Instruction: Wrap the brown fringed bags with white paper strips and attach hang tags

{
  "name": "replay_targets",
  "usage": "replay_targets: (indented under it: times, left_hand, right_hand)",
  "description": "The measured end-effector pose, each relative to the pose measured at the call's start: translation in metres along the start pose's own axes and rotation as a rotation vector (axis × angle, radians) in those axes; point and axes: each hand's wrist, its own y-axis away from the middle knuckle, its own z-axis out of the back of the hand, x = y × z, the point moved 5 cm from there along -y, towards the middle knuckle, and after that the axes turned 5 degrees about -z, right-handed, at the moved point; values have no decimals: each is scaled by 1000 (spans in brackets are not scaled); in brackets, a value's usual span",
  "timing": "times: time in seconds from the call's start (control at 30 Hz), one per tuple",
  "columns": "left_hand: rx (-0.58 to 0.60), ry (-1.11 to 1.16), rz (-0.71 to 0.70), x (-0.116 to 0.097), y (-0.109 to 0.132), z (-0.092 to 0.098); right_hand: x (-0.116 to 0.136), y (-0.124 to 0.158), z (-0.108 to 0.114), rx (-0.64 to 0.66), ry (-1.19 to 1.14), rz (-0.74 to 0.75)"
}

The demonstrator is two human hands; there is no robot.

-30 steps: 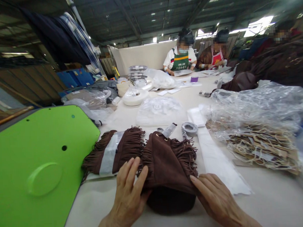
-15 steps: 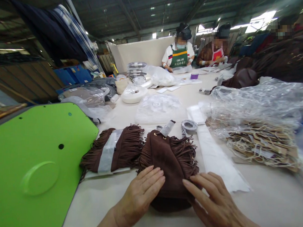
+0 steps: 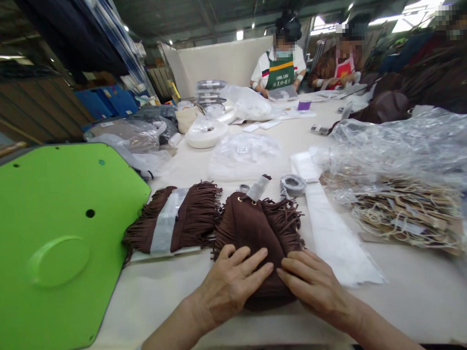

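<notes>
A brown suede fringed bag lies on the table in front of me, its fringe spreading at both sides. Small metal eyelets and a clear-wrapped drawstring end show at its top. My left hand rests on the left of the bag with its fingers spread. On the lower right side, my right hand has its fingers bent together over the suede; its thumb is hidden. Left of the bag lies a second brown fringed piece, wrapped by a pale translucent band.
A large green board occupies the left. White paper strips and a tape roll lie to the right, beside a pile of corded tags under clear plastic. Co-workers work across the table.
My right hand has moved inward and bent its fingers onto the bag. My left hand's fingers have spread and shifted right across the suede. The view has tilted slightly down.
</notes>
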Motion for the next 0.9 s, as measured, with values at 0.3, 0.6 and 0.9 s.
replay_targets:
  times: [0.3,0.6,0.9]
  left_hand:
    - [38,41,-71,-6,14,-13]
    - [86,48,-67,-14,21,-18]
    - [77,-54,-83,-19,26,-23]
  right_hand:
    - [-7,15,-13,98,73,74]
    - [-9,26,-10,292,4,0]
    - [8,27,-7,236,200,-21]
